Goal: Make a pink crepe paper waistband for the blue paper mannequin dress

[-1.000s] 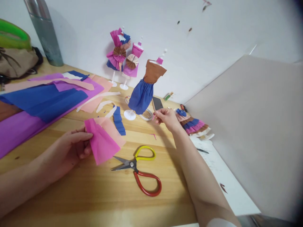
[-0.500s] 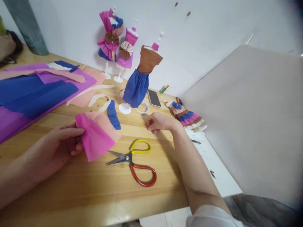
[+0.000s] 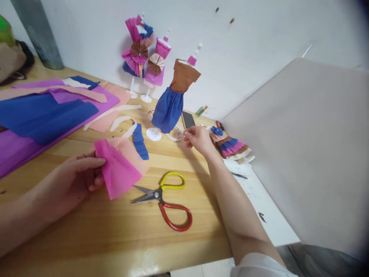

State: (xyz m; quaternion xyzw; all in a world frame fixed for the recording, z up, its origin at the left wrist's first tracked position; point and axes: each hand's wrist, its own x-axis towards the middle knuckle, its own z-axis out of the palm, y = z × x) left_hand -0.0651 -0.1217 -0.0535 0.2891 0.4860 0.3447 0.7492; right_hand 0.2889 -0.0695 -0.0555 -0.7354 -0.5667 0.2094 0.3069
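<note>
Pinches a pink sliver (image 3: 182,135) between thumb and fingertips of the right hand (image 3: 198,139), now raised from the wood and farther off, by the whitish loop (image 3: 173,139) near the blue-skirted dress form (image 3: 168,109). Suggests collecting of offcuts, with cutting paused. Holds, at near left, a magenta crepe-paper piece (image 3: 120,175) clamped between left-hand (image 3: 85,169) thumb and fingers, peach piece (image 3: 132,152) behind, beside open scissors (image 3: 156,195). Lacks the scrap lying beyond the scissors a second ago.
</note>
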